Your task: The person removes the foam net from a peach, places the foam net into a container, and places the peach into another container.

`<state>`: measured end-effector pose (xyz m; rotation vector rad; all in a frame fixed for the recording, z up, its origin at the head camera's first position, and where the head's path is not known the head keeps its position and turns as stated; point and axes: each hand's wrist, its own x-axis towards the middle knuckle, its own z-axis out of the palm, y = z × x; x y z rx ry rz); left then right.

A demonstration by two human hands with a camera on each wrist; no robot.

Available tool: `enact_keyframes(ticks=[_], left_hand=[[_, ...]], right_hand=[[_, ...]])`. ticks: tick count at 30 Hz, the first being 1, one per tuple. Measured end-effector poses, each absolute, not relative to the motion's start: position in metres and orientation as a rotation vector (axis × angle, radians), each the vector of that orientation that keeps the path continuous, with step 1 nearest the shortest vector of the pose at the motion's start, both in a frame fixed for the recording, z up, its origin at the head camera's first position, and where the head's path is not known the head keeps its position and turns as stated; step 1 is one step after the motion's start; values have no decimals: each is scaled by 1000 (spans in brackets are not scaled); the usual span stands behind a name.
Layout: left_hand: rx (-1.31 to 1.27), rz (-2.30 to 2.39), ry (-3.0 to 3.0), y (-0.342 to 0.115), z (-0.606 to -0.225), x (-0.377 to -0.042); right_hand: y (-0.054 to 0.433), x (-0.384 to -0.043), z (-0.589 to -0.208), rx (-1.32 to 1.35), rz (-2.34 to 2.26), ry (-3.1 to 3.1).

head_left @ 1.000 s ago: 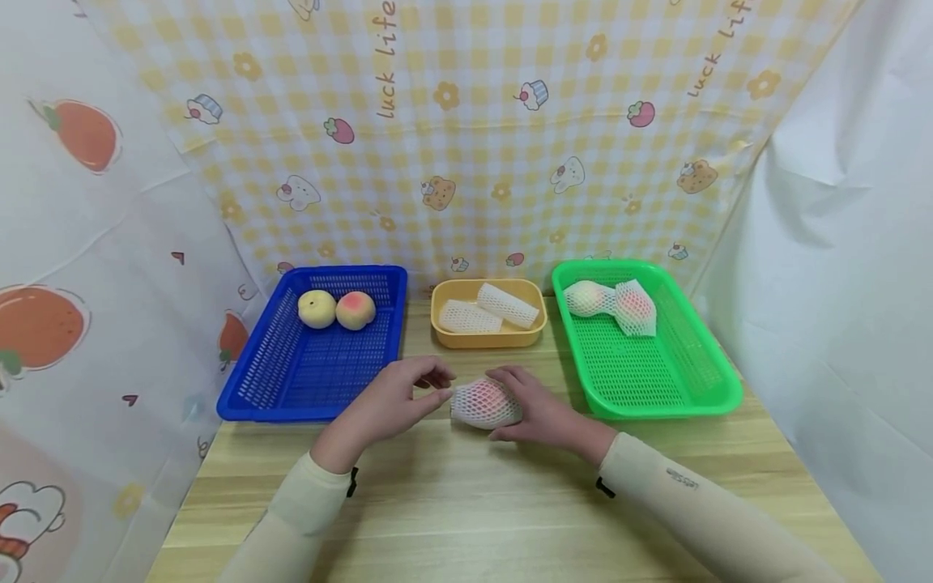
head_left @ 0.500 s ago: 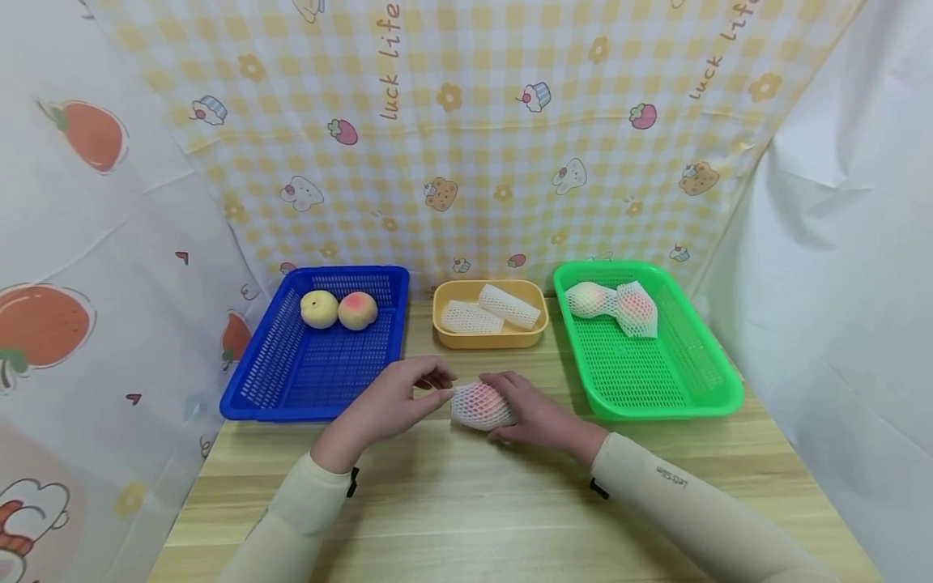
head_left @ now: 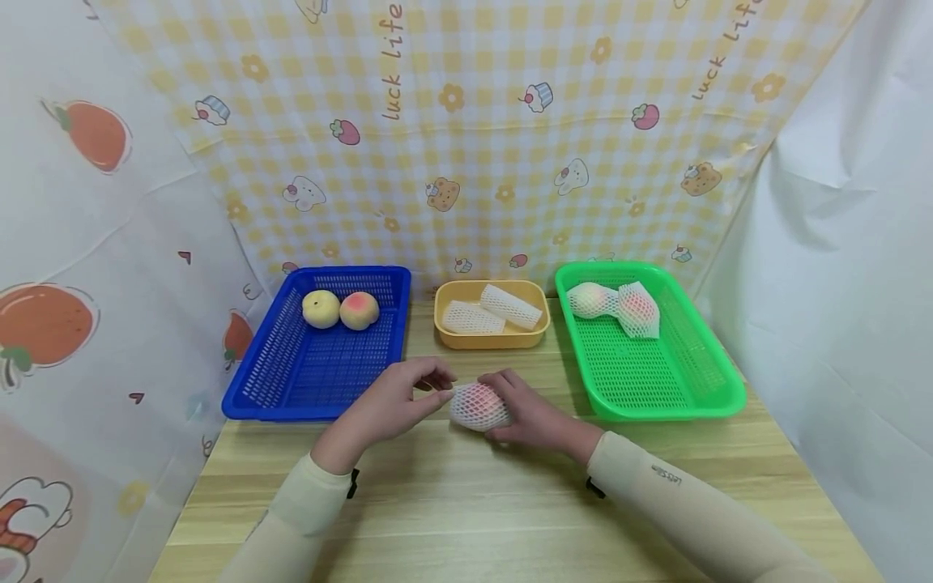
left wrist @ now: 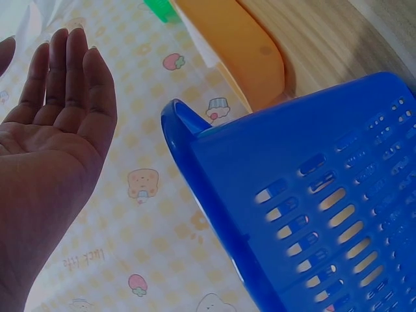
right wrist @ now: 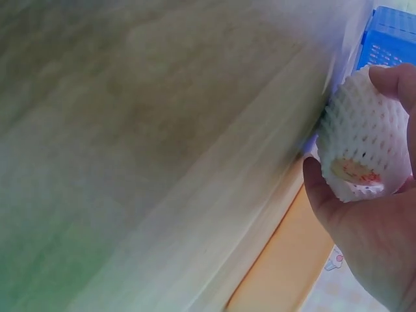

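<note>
A peach in a white foam net (head_left: 479,406) lies on the table in front of the yellow container. My right hand (head_left: 530,417) grips it from the right, fingers over the far side and thumb at the near side. In the right wrist view, part of the bare peach skin shows through the open end of the foam net (right wrist: 364,136). My left hand (head_left: 399,398) hovers at the net's left end, its thumb tip close to it; whether they touch I cannot tell. The left wrist view shows the left hand (left wrist: 62,130) with extended fingers and nothing in the palm.
A blue basket (head_left: 251,376) on the left holds two bare peaches (head_left: 339,311). The yellow container (head_left: 492,342) at the back middle has two foam nets (head_left: 510,304) in it. On the right, a green basket (head_left: 700,356) holds two netted peaches (head_left: 638,311).
My right hand has shifted slightly left along the netted peach, covering more of its right end. My left hand has stayed in place.
</note>
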<state>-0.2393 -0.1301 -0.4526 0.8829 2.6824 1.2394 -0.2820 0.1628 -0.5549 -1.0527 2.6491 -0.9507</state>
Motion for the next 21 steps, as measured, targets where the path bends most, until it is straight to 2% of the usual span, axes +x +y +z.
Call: enact_keyframes(ticks=[7, 21], left_hand=[[854, 1252, 2692, -130, -453, -240], [756, 1396, 2684, -131, -461, -247]], right_hand=[[163, -279, -553, -1072, -985, 2670], [170, -268, -491, -1246, -1170, 2705]])
